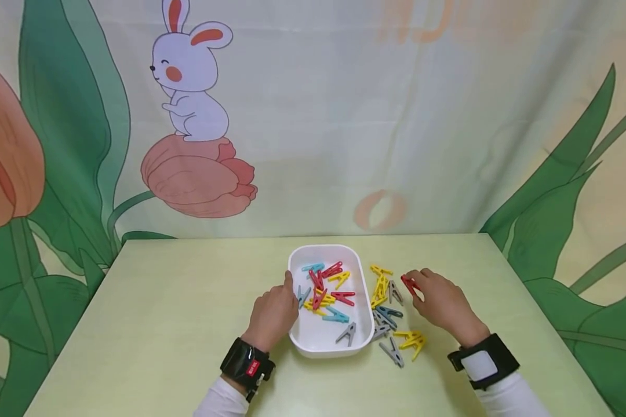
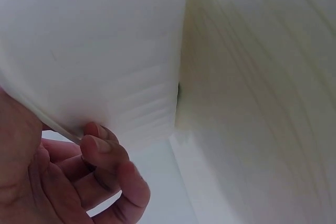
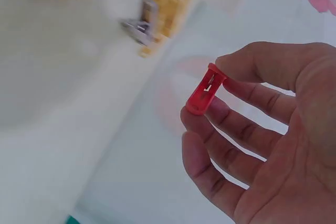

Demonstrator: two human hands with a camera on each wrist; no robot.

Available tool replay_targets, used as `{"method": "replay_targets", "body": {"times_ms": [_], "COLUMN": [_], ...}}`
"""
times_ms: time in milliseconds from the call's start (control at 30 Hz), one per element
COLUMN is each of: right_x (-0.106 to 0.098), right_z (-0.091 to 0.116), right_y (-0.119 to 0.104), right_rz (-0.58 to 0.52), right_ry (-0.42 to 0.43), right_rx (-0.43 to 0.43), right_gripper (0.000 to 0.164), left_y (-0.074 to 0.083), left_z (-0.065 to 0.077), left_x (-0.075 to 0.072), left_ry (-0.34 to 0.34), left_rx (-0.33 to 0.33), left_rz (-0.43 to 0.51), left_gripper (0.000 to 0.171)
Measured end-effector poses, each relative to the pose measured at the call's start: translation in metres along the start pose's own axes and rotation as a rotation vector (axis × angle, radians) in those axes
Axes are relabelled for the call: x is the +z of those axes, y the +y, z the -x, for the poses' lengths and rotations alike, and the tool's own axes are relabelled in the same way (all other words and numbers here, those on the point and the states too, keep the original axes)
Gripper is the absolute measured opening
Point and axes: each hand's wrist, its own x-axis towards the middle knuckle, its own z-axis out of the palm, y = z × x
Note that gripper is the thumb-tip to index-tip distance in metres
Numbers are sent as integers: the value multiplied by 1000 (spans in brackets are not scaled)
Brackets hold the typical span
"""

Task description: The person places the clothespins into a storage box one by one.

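My left hand [image 1: 273, 313] grips the white rectangular plastic tray [image 1: 317, 340], likely steadying it; my right hand [image 1: 440, 298] pinches a red plastic clothespin [image 3: 199, 99].

the tray [image 1: 312, 337] and red clip [image 3: 203, 94] are smooth plastic; backdrop [image 1: 302, 116] probably cloth.

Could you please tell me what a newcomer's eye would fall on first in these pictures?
Probably the rabbit on the cloth behind the table. Next, perhaps, the white tray of colourful clips, with the left hand at its left rim and more clips along its right side. Then the red clip pinched in the right hand, farther right.
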Motion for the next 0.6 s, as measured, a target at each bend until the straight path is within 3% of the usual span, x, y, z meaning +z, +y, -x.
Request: {"method": "replay_targets", "body": {"times_ms": [333,600], "right_x": [-32,-44], "right_z": [-22,-34], "right_y": [-29,-65], "right_rz": [14,-14], "right_ry": [62,41], "right_rx": [-79,-82], "right_gripper": [47,53], "left_y": [1,1], "left_z": [0,0], "left_x": [0,0], "left_ry": [-13,-23], "left_rx": [-11,-21], "left_rz": [26,37], "left_gripper": [59,60]}}
